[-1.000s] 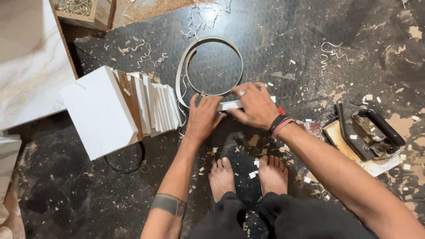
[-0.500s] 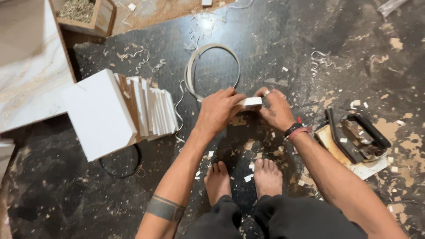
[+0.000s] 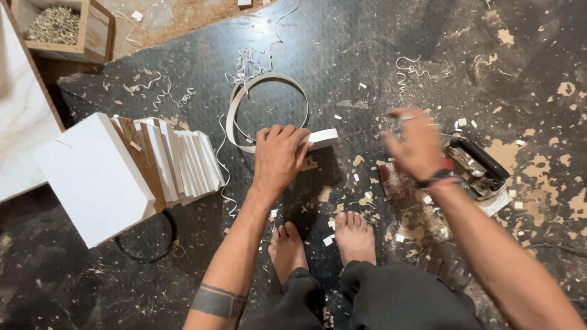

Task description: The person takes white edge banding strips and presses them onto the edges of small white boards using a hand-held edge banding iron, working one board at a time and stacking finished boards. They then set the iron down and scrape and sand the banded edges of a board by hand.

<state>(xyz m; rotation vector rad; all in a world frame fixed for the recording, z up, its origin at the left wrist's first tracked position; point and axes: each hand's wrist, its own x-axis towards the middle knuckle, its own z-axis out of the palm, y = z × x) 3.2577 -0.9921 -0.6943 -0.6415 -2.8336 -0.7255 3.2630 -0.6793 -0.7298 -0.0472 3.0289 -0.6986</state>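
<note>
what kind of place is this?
Likely a carpentry or furniture workshop floor: a row of white laminated boards, a coil of white edge banding, shavings and sawdust all over. The left hand holds a white piece.

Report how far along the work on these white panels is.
Looks done: a row of white panels leans stacked at left, and trimmed white slivers litter the dark floor. In hand: the left hand pins a small white piece edge-up, its grip closed over it; the right hand hangs open above the tool tray. Left: a coil of white edge tape lies unused.
</note>
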